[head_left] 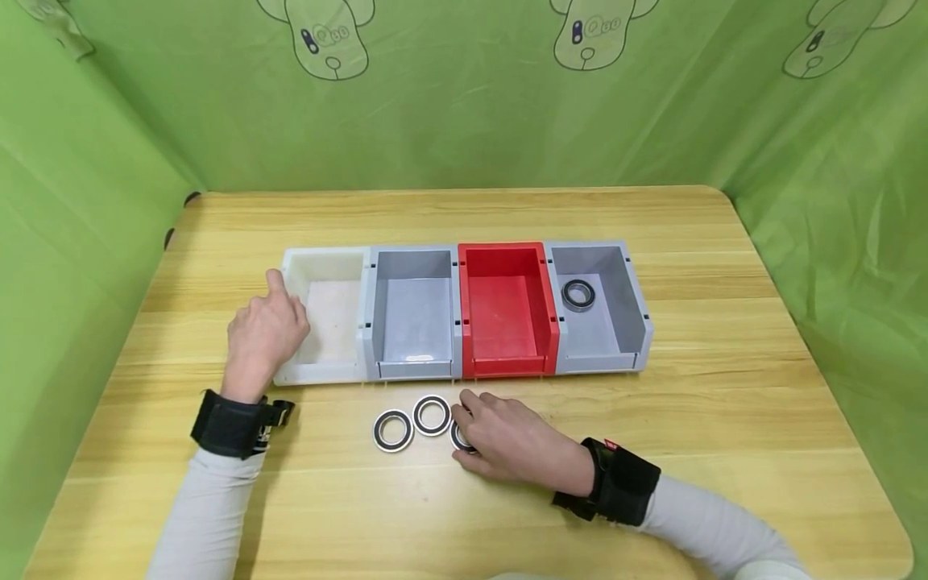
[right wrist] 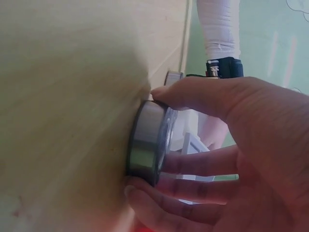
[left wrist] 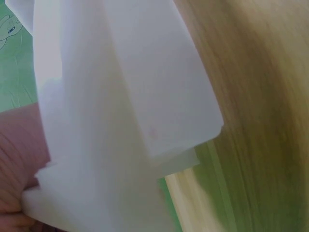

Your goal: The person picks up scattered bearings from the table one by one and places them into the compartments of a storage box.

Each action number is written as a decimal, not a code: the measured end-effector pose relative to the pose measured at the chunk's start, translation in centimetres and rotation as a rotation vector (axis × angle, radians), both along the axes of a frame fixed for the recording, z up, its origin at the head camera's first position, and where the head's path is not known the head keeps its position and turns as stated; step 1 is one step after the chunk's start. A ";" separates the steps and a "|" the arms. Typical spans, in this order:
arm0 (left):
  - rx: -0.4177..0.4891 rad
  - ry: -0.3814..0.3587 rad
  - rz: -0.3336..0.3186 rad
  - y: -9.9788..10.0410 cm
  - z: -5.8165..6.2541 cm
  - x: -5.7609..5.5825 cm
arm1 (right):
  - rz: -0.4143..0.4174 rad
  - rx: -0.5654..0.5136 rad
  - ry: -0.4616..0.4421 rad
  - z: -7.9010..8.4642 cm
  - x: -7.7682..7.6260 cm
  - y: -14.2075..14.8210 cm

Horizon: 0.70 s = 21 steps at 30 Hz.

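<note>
My left hand (head_left: 265, 332) holds the left side wall of the white bin (head_left: 319, 373), the leftmost in a joined row. Close up in the left wrist view, the bin's pale wall hides most of the fingers. Over the table in front of the row, my right hand (head_left: 511, 437) has its thumb and fingers round the rim of a ball bearing (right wrist: 146, 140), which is on the tabletop. Two more bearings lie flat just left of it, one bearing (head_left: 392, 431) and another bearing (head_left: 432, 416). A further bearing (head_left: 578, 295) sits inside the right grey bin (head_left: 594, 338).
Between the white bin and the right grey bin stand another grey bin (head_left: 416, 322) and a red bin (head_left: 502, 318). All have low front lips. The wooden table (head_left: 725, 419) is enclosed by green cloth (head_left: 464, 121) at the back and sides.
</note>
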<state>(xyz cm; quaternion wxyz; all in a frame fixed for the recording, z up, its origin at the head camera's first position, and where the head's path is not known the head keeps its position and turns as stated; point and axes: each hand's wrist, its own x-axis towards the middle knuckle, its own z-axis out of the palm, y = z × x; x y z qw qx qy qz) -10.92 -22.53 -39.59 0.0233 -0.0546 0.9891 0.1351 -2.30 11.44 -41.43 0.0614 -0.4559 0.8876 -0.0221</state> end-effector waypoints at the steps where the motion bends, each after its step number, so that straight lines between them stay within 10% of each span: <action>1: 0.000 -0.002 0.001 0.0 0.0 0.0 | 0.000 -0.002 -0.006 0.0 0.0 0.0; 21: 0.009 0.017 -0.008 -0.1 0.1 0.1 | 0.013 -0.039 -0.009 2.0 0.0 1.0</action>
